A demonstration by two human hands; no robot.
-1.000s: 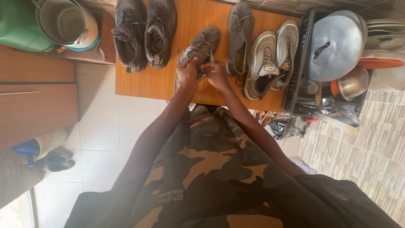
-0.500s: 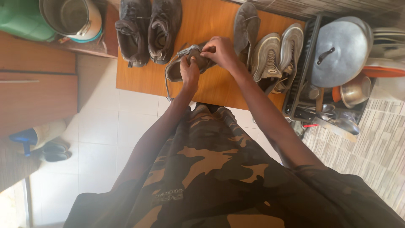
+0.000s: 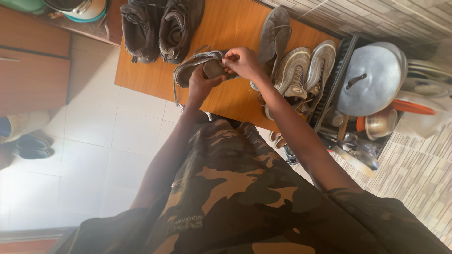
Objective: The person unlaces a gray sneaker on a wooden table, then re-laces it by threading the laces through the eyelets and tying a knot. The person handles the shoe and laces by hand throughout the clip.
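Note:
A grey sneaker (image 3: 190,68) is lifted sideways over the orange wooden table (image 3: 141,77), its lace hanging down at the left. My left hand (image 3: 200,84) grips it from below near the tongue. My right hand (image 3: 242,61) pinches its upper from the right side. Its grey mate (image 3: 275,37) lies on the table just behind my right hand.
A pair of dark boots (image 3: 160,26) stands at the table's back left, a pair of silver sneakers (image 3: 301,70) at the right. A black dish rack (image 3: 329,89) with a metal lid (image 3: 372,77), bowls and spoons adjoins the table. White tiled floor lies on the left.
The grey sneaker was lifted off the table and turned onto its side. Both hands moved up with it, and the view tilted and shifted left.

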